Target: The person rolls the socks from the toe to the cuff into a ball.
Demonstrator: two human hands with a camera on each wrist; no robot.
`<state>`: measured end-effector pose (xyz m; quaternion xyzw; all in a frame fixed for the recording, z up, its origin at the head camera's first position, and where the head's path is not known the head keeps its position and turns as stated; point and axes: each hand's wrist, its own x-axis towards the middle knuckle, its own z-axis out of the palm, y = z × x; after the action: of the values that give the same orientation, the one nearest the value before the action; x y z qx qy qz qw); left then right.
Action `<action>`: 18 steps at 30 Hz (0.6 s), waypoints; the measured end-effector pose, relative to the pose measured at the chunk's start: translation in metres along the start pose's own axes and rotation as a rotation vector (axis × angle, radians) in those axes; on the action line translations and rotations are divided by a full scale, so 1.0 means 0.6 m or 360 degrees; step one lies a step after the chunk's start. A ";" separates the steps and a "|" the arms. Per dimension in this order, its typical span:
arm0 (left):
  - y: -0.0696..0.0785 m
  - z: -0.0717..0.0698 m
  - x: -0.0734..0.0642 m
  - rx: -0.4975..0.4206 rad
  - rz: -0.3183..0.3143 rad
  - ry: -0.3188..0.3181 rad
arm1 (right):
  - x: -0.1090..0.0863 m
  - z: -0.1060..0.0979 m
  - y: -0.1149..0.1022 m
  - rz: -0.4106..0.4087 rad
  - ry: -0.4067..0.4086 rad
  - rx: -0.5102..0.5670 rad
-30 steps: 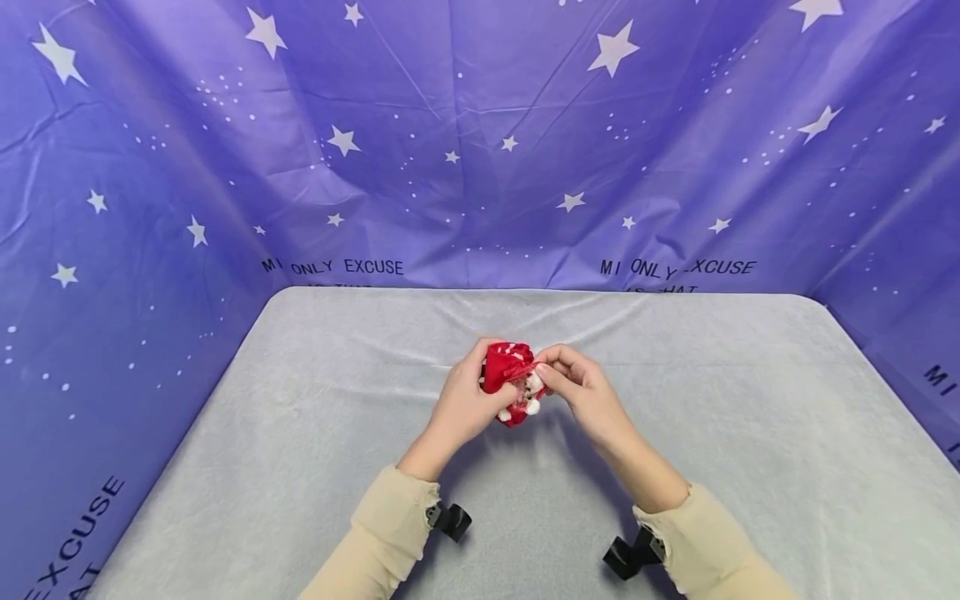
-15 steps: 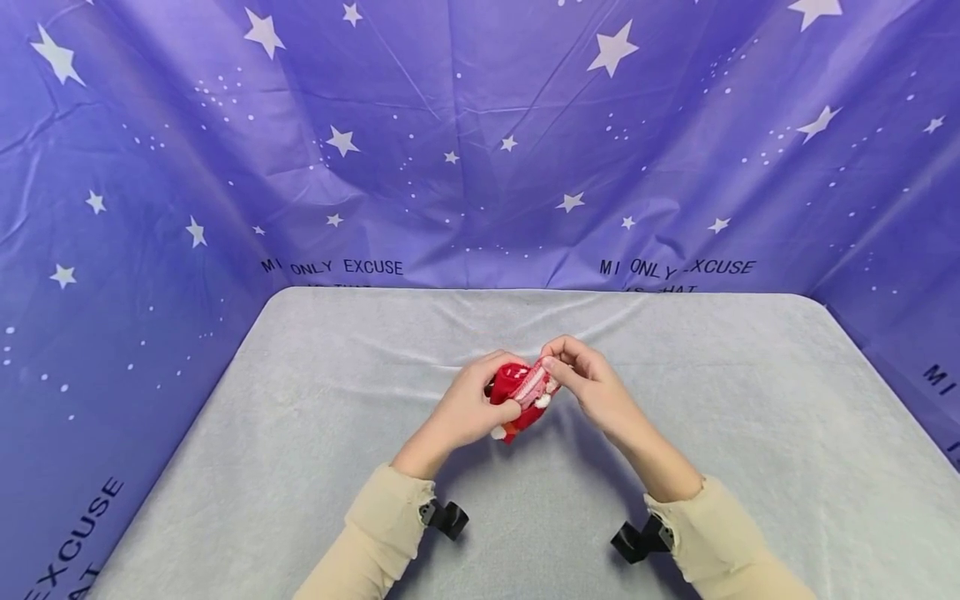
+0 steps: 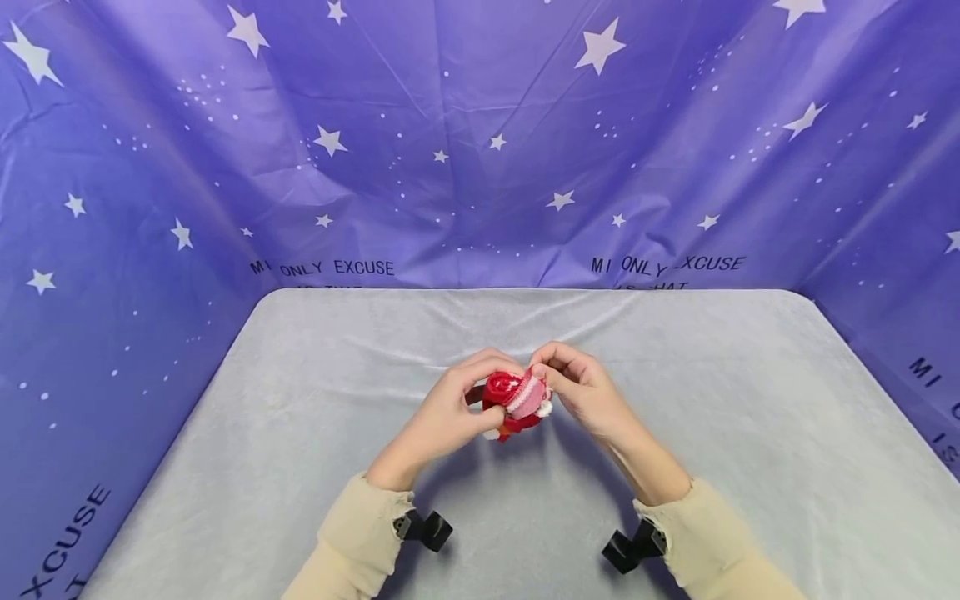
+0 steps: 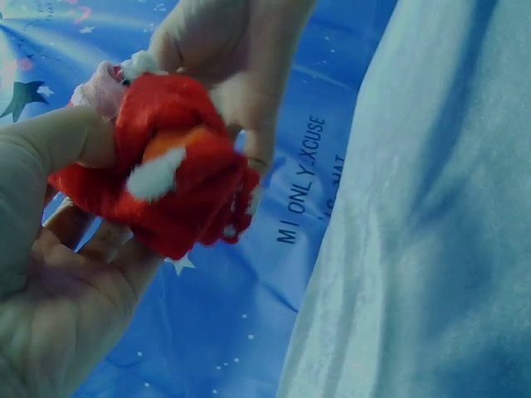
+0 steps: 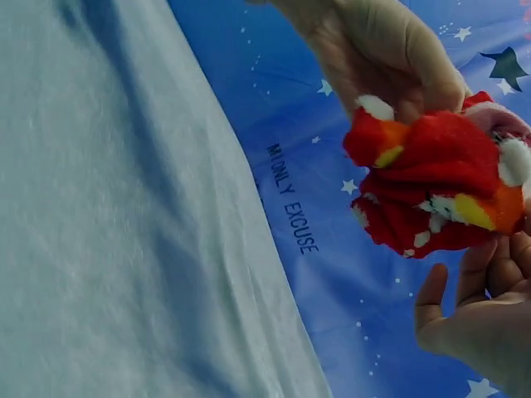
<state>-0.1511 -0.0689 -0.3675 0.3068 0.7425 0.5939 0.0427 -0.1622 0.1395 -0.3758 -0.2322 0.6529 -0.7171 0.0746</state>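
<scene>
Over the middle of the table, both hands hold a small red plush toy (image 3: 517, 427) with a pink face-like patch and white trim. My left hand (image 3: 442, 408) grips its left side, thumb in front and fingers behind. At its upper right edge, the thumb and fingertips of my right hand (image 3: 588, 390) pinch the fabric. In the left wrist view, the toy (image 4: 203, 203) shows an orange patch and a white tuft. Red cloth with scalloped edges, white pompoms and yellow spots shows on the toy (image 5: 444, 157) in the right wrist view.
A grey cloth-covered table (image 3: 300, 433) lies beneath the hands. Purple curtains (image 3: 465, 108) with white stars and lettering stand behind it and along both sides. Black wrist cameras (image 3: 426, 530) hang at the beige sleeves (image 3: 360, 525).
The toy has turned and tilted between the hands, bringing the pink patch with white trim into view. My left hand has shifted its hold lower and leftward; the right keeps pinching the edge.
</scene>
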 end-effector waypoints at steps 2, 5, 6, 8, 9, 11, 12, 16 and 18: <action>0.005 -0.003 -0.001 -0.0044 -0.0011 0.0003 | 0.000 0.004 0.004 0.0018 -0.0019 0.0143; 0.009 -0.005 -0.004 -0.0066 -0.0025 0.0011 | 0.000 0.008 0.008 0.0095 -0.0045 0.0314; 0.010 -0.005 -0.005 -0.0069 -0.0034 0.0013 | 0.001 0.008 0.009 0.0131 -0.0055 0.0357; 0.011 -0.005 -0.006 -0.0064 -0.0051 0.0016 | 0.002 0.009 0.010 0.0203 -0.0072 0.0411; 0.010 -0.005 -0.007 -0.0050 -0.0050 0.0020 | 0.002 0.009 0.011 0.0235 -0.0076 0.0432; 0.008 -0.002 -0.007 -0.0054 -0.0053 0.0033 | 0.002 0.009 0.011 0.0285 -0.0051 0.0453; 0.007 -0.001 -0.006 -0.0059 -0.0052 0.0042 | 0.002 0.010 0.010 0.0309 -0.0021 0.0447; 0.003 0.002 -0.002 -0.0136 -0.0080 0.0085 | 0.000 0.014 0.007 0.0314 0.0200 0.0297; 0.003 0.001 0.000 -0.0157 -0.0113 0.0111 | -0.002 0.016 0.004 0.0224 0.0304 0.0117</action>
<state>-0.1503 -0.0685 -0.3661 0.2569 0.7239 0.6381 0.0528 -0.1573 0.1313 -0.3778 -0.1134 0.6450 -0.7524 0.0707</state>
